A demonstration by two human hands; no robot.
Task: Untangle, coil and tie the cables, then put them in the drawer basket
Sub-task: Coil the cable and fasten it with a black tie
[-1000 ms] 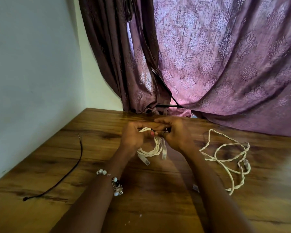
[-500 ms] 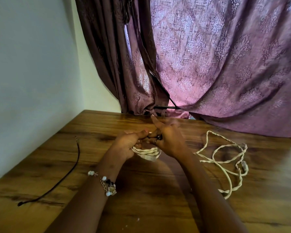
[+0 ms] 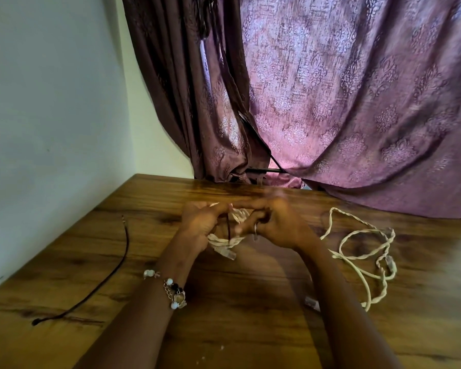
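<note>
The step in hand looks like tying — a coiled white cable (image 3: 225, 242) is held above the wooden table (image 3: 250, 328) near the centre of the view, and a thin dark tie (image 3: 228, 230) crosses the coil upright. The left hand (image 3: 200, 225) curls round the coil from nine o'clock, its thumb reaching toward the right. The right hand (image 3: 277, 225), at three o'clock of the coil, pinches near the top of the bundle with bent fingers; its fingertips are blurred, so exactly what they grip — the tie end or a cable turn — I cannot tell. Both forearms rise from the bottom edge and meet at the coil.

The next move probably calls for drawing the tie snug without letting the turns spring loose.

A second white cable (image 3: 362, 262) lies loosely looped on the table at three o'clock, and a dark cord (image 3: 112, 272) at eight o'clock. No drawer basket is in view.
</note>
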